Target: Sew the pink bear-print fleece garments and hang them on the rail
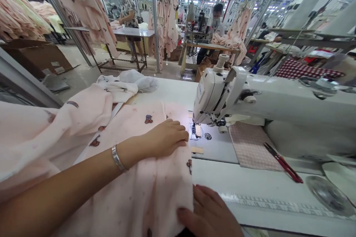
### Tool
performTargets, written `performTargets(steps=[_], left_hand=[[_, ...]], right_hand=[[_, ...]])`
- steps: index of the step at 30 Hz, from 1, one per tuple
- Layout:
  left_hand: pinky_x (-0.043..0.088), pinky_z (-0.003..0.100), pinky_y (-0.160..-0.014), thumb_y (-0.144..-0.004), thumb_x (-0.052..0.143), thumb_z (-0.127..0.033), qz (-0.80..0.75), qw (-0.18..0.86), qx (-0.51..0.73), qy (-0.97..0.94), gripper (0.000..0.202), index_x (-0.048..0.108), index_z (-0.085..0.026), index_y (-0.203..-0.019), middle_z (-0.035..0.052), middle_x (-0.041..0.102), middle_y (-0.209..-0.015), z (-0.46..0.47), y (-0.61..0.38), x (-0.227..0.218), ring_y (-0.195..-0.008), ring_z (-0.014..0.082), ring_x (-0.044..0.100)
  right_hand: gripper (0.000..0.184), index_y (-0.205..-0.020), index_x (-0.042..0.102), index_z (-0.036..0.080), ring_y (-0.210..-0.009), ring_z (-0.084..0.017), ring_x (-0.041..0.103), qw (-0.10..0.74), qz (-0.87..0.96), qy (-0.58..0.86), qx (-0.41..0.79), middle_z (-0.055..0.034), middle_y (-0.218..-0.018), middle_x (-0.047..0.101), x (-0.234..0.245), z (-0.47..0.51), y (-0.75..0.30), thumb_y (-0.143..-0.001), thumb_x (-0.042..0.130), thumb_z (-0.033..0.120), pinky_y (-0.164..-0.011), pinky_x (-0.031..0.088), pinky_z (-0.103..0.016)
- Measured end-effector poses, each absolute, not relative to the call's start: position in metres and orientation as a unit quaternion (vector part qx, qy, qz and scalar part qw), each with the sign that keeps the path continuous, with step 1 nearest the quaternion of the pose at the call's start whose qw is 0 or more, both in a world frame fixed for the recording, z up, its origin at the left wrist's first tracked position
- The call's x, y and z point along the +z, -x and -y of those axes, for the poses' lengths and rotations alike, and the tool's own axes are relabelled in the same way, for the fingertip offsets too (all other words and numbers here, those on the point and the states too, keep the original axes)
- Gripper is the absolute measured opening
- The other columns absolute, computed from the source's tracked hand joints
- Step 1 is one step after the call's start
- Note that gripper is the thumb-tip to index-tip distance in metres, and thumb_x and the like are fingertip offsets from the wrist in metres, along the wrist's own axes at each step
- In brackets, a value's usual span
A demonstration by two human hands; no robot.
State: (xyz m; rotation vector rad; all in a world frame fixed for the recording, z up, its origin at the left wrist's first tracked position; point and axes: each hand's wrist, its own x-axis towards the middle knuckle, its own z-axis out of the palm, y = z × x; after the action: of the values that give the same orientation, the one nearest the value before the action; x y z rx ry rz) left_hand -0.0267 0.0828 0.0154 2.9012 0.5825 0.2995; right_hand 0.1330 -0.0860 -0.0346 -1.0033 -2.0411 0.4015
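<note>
Two hands lie well apart on a pale pink printed cloth in the head view, and the cloth spreads across the white counter in front of a white industrial sewing machine. The left hand, with a silver bangle on its wrist, sits on top of the cloth, fingers together and lightly curled, its fingertips just beside the presser foot. The right hand rests at the cloth's near right edge, fingers spread over the fold; whether either hand pinches the cloth I cannot tell. The cloth's far edge reaches almost to the needle plate, and its length bunches up toward the left. To the right of the machine's foot lie a pink checked pad and red-handled scissors. Beyond the counter, one person stands at a table, another sits at a workstation, and pink garments hang from racks.
</note>
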Motion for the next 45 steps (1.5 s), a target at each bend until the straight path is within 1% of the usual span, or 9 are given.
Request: performTargets(steps=[4, 12, 22, 25, 28, 31, 33, 35, 45], left_hand=[[0.033, 0.028, -0.071, -0.086, 0.050, -0.016, -0.216, 0.117, 0.024, -0.969, 0.010, 0.059, -0.018, -0.080, -0.0009, 0.063, -0.080, -0.087, 0.017, 0.028, -0.076, 0.0154, 0.053], [0.030, 0.030, -0.073, -0.089, 0.050, -0.019, -0.225, 0.101, 0.039, -0.968, 0.013, 0.060, -0.019, -0.080, -0.0031, 0.064, -0.081, -0.095, 0.008, 0.002, -0.077, 0.0144, 0.055], [0.031, 0.037, -0.079, -0.082, 0.057, -0.016, -0.279, 0.049, 0.058, -0.957, 0.012, 0.062, -0.018, -0.072, 0.0013, 0.061, -0.077, -0.089, -0.003, 0.000, -0.080, 0.0194, 0.053], [0.035, 0.038, -0.073, -0.082, 0.053, -0.011, -0.306, 0.025, 0.064, -0.949, 0.010, 0.060, -0.015, -0.074, 0.0069, 0.059, -0.084, -0.076, -0.011, 0.001, -0.084, 0.0232, 0.052], [0.040, 0.033, -0.063, -0.081, 0.048, -0.007, -0.308, 0.033, 0.044, -0.950, 0.013, 0.058, -0.013, -0.076, 0.0076, 0.058, -0.078, -0.053, -0.012, -0.005, -0.073, 0.0204, 0.053], [0.042, 0.041, -0.080, -0.087, 0.044, -0.015, -0.299, 0.024, 0.070, -0.951, 0.016, 0.057, -0.011, -0.096, 0.0125, 0.059, -0.099, -0.035, -0.002, -0.019, -0.095, 0.0256, 0.053], [0.031, 0.049, -0.097, -0.093, 0.039, -0.026, -0.281, 0.020, 0.110, -0.953, 0.030, 0.047, -0.010, -0.117, 0.0149, 0.049, -0.123, -0.034, 0.006, -0.028, -0.117, 0.0283, 0.041], [0.022, 0.050, -0.104, -0.094, 0.038, -0.033, -0.263, 0.042, 0.129, -0.955, 0.039, 0.039, -0.012, -0.127, 0.0132, 0.041, -0.133, -0.043, 0.012, -0.032, -0.126, 0.0264, 0.033], [0.025, 0.044, -0.104, -0.090, 0.047, -0.030, -0.211, 0.115, 0.151, -0.959, 0.036, 0.043, -0.016, -0.123, 0.0112, 0.046, -0.126, -0.084, 0.016, -0.027, -0.120, 0.0227, 0.040]], right_hand=[[0.026, -0.070, 0.055, 0.020, -0.102, -0.017, 0.060, 0.374, 0.841, 0.380, -0.091, -0.0012, -0.081, 0.070, -0.032, 0.068, -0.130, -0.088, 0.039, 0.010, -0.101, 0.032, -0.033], [0.020, -0.076, 0.054, 0.019, -0.094, -0.013, 0.060, 0.335, 0.842, 0.422, -0.032, -0.0007, -0.082, 0.068, -0.050, 0.067, -0.136, -0.083, 0.038, 0.010, -0.100, 0.027, -0.030], [0.027, -0.083, 0.059, 0.020, -0.098, -0.013, 0.057, 0.316, 0.853, 0.416, 0.002, 0.0001, -0.085, 0.068, -0.044, 0.067, -0.151, -0.091, 0.033, 0.017, -0.095, 0.027, -0.030], [0.031, -0.089, 0.061, 0.022, -0.101, -0.013, 0.055, 0.318, 0.855, 0.409, 0.005, 0.0018, -0.089, 0.069, -0.045, 0.067, -0.158, -0.095, 0.031, 0.021, -0.096, 0.027, -0.031], [0.032, -0.088, 0.062, 0.023, -0.101, -0.013, 0.055, 0.316, 0.861, 0.398, 0.000, 0.0024, -0.089, 0.069, -0.046, 0.065, -0.165, -0.096, 0.030, 0.022, -0.098, 0.025, -0.033], [0.031, -0.087, 0.062, 0.022, -0.098, -0.012, 0.056, 0.311, 0.865, 0.394, -0.008, 0.0023, -0.085, 0.068, -0.046, 0.057, -0.172, -0.095, 0.032, 0.020, -0.099, 0.025, -0.034], [0.030, -0.087, 0.063, 0.022, -0.097, -0.013, 0.056, 0.302, 0.870, 0.389, -0.014, 0.0016, -0.084, 0.068, -0.043, 0.048, -0.175, -0.094, 0.034, 0.018, -0.100, 0.025, -0.035], [0.030, -0.086, 0.063, 0.022, -0.096, -0.014, 0.056, 0.286, 0.876, 0.387, -0.022, 0.0003, -0.083, 0.067, -0.040, 0.040, -0.177, -0.094, 0.034, 0.018, -0.100, 0.025, -0.037], [0.033, -0.084, 0.064, 0.023, -0.098, -0.016, 0.056, 0.279, 0.876, 0.392, -0.033, -0.0002, -0.082, 0.067, -0.041, 0.024, -0.175, -0.094, 0.033, 0.019, -0.099, 0.028, -0.038]])
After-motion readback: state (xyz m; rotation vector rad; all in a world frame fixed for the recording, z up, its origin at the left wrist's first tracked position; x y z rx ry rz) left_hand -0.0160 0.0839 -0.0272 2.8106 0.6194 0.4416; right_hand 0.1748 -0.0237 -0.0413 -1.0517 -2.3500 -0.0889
